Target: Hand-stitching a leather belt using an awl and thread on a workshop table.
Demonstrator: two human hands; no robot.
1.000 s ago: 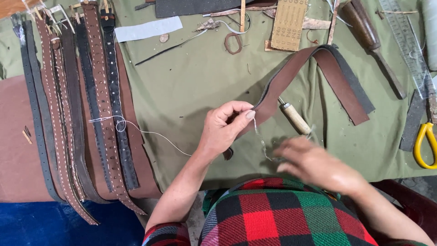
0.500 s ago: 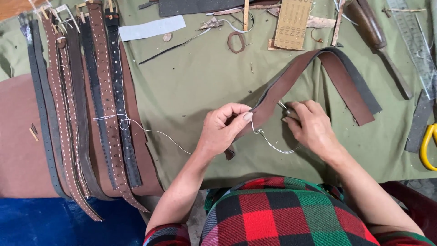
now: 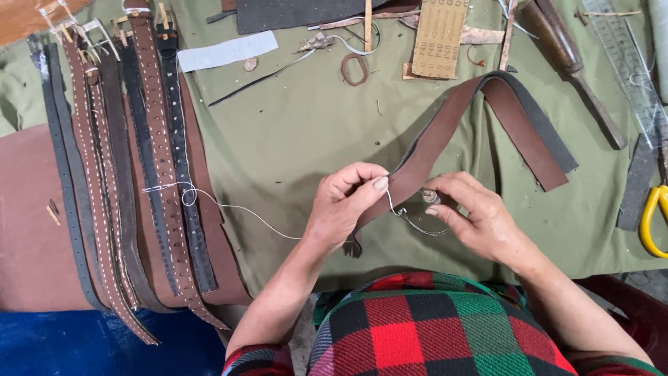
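A long brown leather strap (image 3: 445,129) lies folded in a bend on the green cloth (image 3: 299,125). My left hand (image 3: 344,205) pinches the strap's near end between thumb and fingers. My right hand (image 3: 476,216) is closed around a small tool with a metal tip (image 3: 430,197), held against the strap's edge; the handle is hidden in the palm. A white thread (image 3: 229,207) runs from the strap leftwards across the cloth. A thin loop of thread or wire (image 3: 417,226) hangs below the hands.
Several finished stitched belts (image 3: 139,174) lie side by side at the left on a brown sheet (image 3: 28,230). At the back are a tan punched strip (image 3: 438,35) and leather scraps. A wooden-handled tool (image 3: 570,66), a clear ruler (image 3: 626,63) and yellow-handled scissors (image 3: 650,223) lie right.
My right hand moved up and left from the cloth, took hold of the wooden-handled tool beside the strap, and now holds it against the strap. My left hand kept its grip.
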